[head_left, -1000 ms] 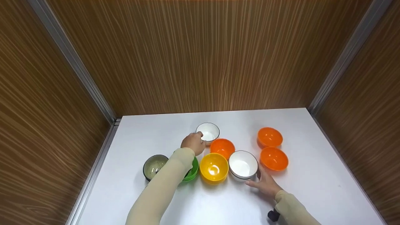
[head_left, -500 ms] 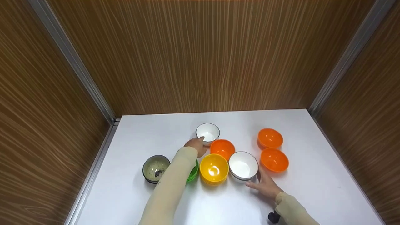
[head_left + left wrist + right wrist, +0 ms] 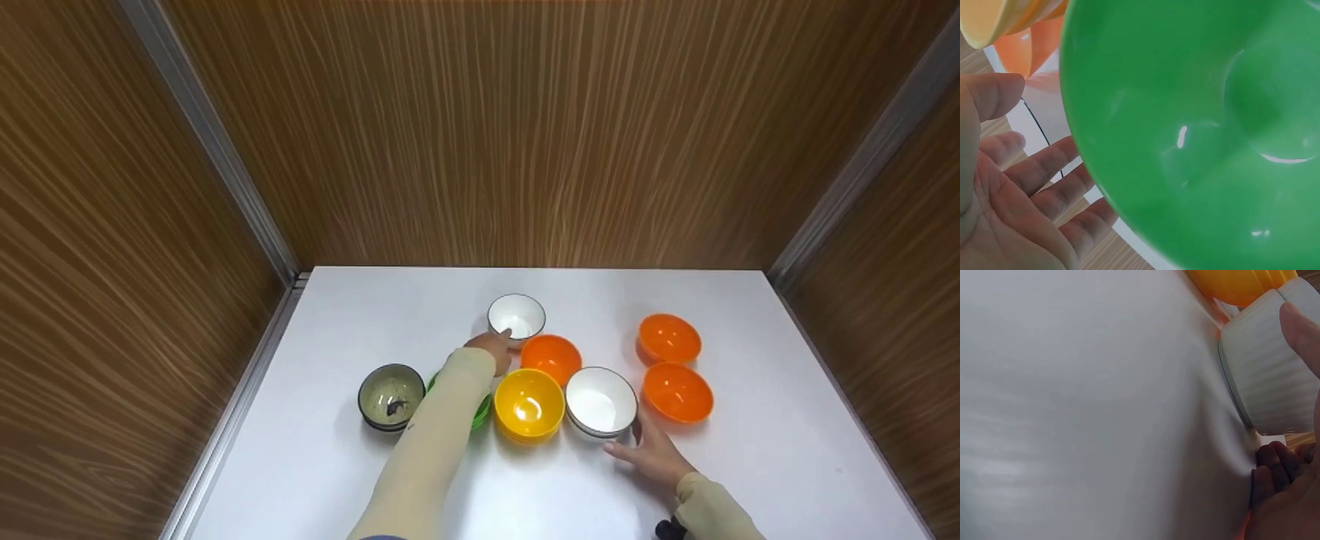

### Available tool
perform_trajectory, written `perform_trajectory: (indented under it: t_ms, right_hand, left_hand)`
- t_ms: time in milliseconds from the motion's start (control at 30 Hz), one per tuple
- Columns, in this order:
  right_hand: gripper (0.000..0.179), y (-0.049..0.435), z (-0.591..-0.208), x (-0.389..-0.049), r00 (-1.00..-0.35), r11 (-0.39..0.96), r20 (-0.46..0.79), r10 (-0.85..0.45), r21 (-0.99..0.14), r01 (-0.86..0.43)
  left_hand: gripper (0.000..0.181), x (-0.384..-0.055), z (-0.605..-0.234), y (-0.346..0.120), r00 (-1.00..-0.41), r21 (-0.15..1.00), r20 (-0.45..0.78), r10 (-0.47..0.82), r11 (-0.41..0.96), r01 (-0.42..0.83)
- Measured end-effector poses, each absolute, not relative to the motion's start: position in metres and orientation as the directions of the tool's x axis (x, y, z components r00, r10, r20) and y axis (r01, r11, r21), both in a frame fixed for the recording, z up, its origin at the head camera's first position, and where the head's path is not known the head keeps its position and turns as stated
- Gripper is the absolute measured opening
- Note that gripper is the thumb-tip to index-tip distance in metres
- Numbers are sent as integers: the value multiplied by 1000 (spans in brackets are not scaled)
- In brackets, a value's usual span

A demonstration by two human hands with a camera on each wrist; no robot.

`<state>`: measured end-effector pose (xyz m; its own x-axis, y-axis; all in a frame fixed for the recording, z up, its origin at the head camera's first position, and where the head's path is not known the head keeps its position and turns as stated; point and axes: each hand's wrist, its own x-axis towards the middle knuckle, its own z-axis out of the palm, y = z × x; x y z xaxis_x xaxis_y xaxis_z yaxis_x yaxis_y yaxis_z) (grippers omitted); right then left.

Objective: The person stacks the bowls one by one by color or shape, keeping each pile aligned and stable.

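Note:
At the back, a white bowl (image 3: 519, 313) with a dark rim stands upright. My left hand (image 3: 492, 351) is at its near left side, fingers loosely extended and gripping nothing in the left wrist view. The left forearm passes over a stack of green bowls (image 3: 1157, 101), partly hiding it in the head view. My right hand (image 3: 654, 454) lies beside a stack of white bowls (image 3: 601, 401), thumb in front and fingers at the right side. In the right wrist view its thumb (image 3: 1303, 337) overlaps the white stack; contact is unclear.
An orange bowl (image 3: 551, 358) sits between the back white bowl and a stack of yellow bowls (image 3: 529, 405). Two orange bowls, a far one (image 3: 669, 337) and a near one (image 3: 679, 392), stand at the right. Grey-green bowls (image 3: 390, 394) are stacked at the left on the white table (image 3: 255, 450).
My left hand has drawn slightly back toward me from the rear white bowl, which stays in place. The right hand keeps its place beside the white stack. The head view has shifted a little.

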<state>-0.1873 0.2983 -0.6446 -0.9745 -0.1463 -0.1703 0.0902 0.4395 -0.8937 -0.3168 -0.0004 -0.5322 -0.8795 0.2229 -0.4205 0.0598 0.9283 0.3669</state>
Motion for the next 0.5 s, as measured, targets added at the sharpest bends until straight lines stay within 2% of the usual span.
perform_trajectory:
  t_ms: [233, 500]
  right_hand:
    - [114, 300, -643, -183, -978, 459, -161, -132, -885, 84]
    - [114, 296, -644, -180, -977, 416, -158, -144, -905, 85]
  left_hand:
    - [55, -312, -533, 5, -877, 392, -433, 209, 920, 26]
    - [56, -312, -535, 3, -877, 327, -417, 239, 939, 101]
